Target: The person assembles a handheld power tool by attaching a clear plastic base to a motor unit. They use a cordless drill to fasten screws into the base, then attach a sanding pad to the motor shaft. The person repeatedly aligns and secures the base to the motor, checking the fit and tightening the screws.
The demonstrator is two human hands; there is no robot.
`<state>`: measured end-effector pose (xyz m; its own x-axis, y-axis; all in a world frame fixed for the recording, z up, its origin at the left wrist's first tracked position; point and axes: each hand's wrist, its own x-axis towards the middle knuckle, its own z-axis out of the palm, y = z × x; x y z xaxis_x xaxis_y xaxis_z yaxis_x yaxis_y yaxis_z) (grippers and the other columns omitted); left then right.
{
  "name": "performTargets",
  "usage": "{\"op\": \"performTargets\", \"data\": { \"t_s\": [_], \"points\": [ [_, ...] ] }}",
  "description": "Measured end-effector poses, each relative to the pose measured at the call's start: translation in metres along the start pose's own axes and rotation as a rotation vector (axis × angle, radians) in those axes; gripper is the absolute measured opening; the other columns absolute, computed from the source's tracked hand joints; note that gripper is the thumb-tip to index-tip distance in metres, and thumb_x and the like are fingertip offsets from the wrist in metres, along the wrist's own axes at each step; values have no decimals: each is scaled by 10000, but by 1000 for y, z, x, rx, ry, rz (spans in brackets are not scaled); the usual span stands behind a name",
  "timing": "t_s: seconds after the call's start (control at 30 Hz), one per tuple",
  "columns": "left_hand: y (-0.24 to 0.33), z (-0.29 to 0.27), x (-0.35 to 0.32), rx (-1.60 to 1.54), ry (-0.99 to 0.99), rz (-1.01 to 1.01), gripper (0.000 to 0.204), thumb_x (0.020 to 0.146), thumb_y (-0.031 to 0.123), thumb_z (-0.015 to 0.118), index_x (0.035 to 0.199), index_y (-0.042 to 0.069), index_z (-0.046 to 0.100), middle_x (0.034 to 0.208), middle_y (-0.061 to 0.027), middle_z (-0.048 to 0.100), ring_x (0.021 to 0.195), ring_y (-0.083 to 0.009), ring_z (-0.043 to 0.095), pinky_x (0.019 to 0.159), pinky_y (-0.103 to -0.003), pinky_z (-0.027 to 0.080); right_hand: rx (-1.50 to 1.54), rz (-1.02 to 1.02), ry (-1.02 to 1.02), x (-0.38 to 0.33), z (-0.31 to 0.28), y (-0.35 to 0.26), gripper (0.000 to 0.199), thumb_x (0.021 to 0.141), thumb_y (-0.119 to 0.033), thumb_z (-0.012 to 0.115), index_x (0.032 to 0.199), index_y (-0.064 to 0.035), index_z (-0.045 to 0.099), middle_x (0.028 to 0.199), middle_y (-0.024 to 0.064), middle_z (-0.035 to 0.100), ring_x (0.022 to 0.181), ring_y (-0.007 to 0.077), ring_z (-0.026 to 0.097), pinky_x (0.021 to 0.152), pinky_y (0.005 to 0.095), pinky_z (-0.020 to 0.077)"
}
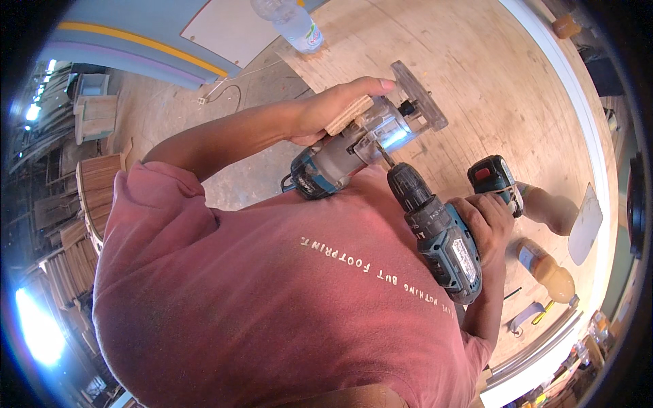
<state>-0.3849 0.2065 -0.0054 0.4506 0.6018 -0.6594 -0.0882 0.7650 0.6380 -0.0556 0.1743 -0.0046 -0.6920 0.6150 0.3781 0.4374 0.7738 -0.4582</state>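
Observation:
My left hand [333, 109] is closed around a trim router [333, 160] with a teal and grey body and a clear plastic base. A small light wooden block [349, 114] lies between that hand and the router. The router is tilted, its flat base plate [423, 98] facing away over the bench. My right hand [488, 221] grips a teal and black cordless drill [435, 234] by the handle, its battery towards the bench. The drill's bit [386, 158] points at the side of the router's base; whether they touch, I cannot tell.
A plywood bench [490, 88] spreads ahead and right. A water bottle [292, 27] stands at its far left corner. On the right are an orange drink bottle [547, 272], a brownish bottle [551, 209], a pale flat plate [583, 228] and a yellow-handled tool [543, 313]. A cable [231, 92] trails left.

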Motion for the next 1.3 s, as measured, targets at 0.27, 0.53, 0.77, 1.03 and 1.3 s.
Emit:
{"op": "performTargets", "data": {
  "t_s": [0.27, 0.53, 0.77, 1.03, 1.3],
  "points": [
    [-4, -1, 2, 7, -22, 10, 745, 975, 601, 474, 1388, -18, 513, 1196, -201, 662, 955, -233, 700, 819, -386, 598, -23, 10, -33, -1, -3, 0, 288, 726, -184, 682, 1004, -112, 699, 754, 34, 596, 691, 223, 627, 674, 382, 505],
    [-9, -4, 6, -38, -6, 23, 724, 973, 592, 479, 1360, -18, 531, 1143, -192, 676, 907, -236, 703, 791, -391, 602, -112, -74, -25, 8, -7, 0, 302, 732, -180, 663, 1027, -118, 682, 766, 24, 598, 702, 213, 628, 687, 380, 511],
    [-11, -6, 4, -12, -29, -26, 752, 968, 603, 471, 1377, -26, 513, 1140, -193, 674, 902, -252, 702, 801, -393, 599, -173, -119, -49, 8, -8, 0, 345, 731, -172, 657, 1071, -127, 687, 768, 19, 586, 714, 204, 623, 705, 377, 511],
    [-15, -4, 4, 2, 29, 10, 750, 961, 624, 468, 1347, -14, 546, 1149, -194, 675, 902, -250, 701, 803, -392, 596, -203, -161, -45, 10, -11, 2, 366, 727, -176, 657, 1087, -133, 702, 765, 18, 571, 722, 196, 621, 706, 371, 510],
    [-22, -10, 7, -161, 40, 37, 786, 962, 713, 416, 1271, 15, 604, 1092, -138, 693, 928, -236, 701, 828, -403, 589, -184, -131, -54, 10, -6, 4, 408, 741, -175, 651, 1143, -151, 717, 801, 13, 603, 751, 196, 639, 725, 368, 520]
  ]
}}
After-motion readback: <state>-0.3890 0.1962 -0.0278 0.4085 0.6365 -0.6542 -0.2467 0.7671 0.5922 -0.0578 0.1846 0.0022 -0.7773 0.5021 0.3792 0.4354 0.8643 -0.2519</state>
